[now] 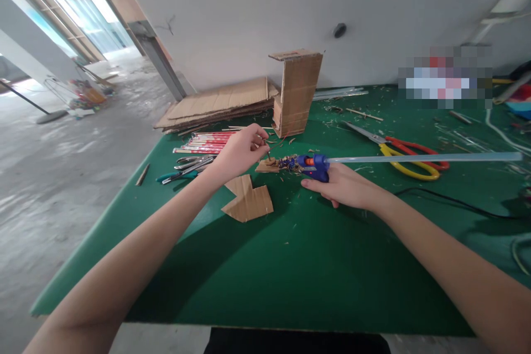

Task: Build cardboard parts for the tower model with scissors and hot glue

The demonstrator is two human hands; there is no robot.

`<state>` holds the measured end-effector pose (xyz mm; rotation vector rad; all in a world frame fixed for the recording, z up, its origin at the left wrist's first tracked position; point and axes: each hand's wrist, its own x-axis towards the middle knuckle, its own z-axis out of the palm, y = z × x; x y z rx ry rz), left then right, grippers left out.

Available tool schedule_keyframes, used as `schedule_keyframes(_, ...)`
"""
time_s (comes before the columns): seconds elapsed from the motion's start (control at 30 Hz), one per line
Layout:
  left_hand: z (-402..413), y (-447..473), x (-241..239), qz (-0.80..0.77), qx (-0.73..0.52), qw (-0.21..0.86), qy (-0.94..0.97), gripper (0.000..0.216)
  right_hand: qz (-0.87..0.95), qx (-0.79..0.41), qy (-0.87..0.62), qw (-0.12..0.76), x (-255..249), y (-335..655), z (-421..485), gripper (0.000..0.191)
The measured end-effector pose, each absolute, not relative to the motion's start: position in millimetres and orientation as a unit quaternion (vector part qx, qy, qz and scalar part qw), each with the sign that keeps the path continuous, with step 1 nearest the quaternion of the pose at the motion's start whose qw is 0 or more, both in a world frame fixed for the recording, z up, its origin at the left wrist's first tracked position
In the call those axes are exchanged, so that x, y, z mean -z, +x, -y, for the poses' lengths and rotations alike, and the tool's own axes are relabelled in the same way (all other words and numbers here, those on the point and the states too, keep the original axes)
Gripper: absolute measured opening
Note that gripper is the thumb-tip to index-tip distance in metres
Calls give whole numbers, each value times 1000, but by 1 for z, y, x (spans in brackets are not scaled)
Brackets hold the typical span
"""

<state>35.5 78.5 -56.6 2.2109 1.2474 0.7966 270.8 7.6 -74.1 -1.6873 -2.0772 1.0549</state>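
My right hand [342,182] is closed round the handle of a blue hot glue gun [317,167], from whose back a long clear glue stick [423,158] sticks out to the right. The gun's nozzle points left, among a heap of dark scraps [290,164]. My left hand [246,149] is pinched on a short thin stick [269,152], held upright over a small cardboard scrap [267,166]; whether stick and scrap touch, I cannot tell. Nearer to me lies a notched piece of cardboard [251,202], flat on the green tabletop [265,265].
Pliers [186,168] and red-and-white wrapped sticks [205,142] lie to the left. A cardboard structure [301,94] stands behind, beside stacked cardboard sheets [224,100]. Large scissors [398,157] with red and yellow handles lie under the glue stick. A black cord [452,202] runs right.
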Motion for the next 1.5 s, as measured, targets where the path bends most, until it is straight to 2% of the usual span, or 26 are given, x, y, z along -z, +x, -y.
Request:
schedule_keyframes(0.6, -77, 34, 57, -447, -289, 193, 824, 15, 716, -355, -592, 108, 66, 265, -3, 43)
schedule_keyframes(1.23, -81, 34, 61, -427, -305, 250, 814, 13, 710, -371, -586, 121, 67, 269, -4, 46)
schedule_keyframes(1.5, -81, 33, 62, -414, -306, 271, 813, 22, 714, -369, -584, 116, 70, 269, -7, 46)
